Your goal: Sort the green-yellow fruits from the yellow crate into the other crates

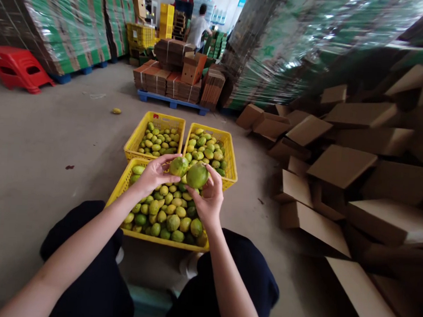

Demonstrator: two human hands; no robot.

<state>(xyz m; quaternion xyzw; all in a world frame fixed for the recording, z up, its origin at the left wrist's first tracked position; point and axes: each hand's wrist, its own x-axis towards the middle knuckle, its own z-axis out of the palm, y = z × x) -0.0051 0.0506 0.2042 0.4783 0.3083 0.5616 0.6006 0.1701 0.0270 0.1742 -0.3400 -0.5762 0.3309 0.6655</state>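
My left hand (157, 173) grips a green lemon (179, 166) between thumb and fingers. Close beside it, my right hand (211, 198) is closed around a larger, rounder green lemon (197, 176). Both fruits are held up above the nearest yellow crate (157, 241), which is full of green and yellowish lemons (173, 222). Beyond it stand two more yellow crates, the far left crate (128, 149) and the far right crate (232, 164), each with more lemons inside. My forearms hide part of the near crate's contents.
Many empty cardboard boxes (342, 165) lie heaped on the right. Behind the crates a blue pallet (172, 102) bears bundled flat cartons (183, 88). A red stool (19, 68) stands at left, and one loose lemon (116, 111) lies on the floor. A person (198, 31) is at the back.
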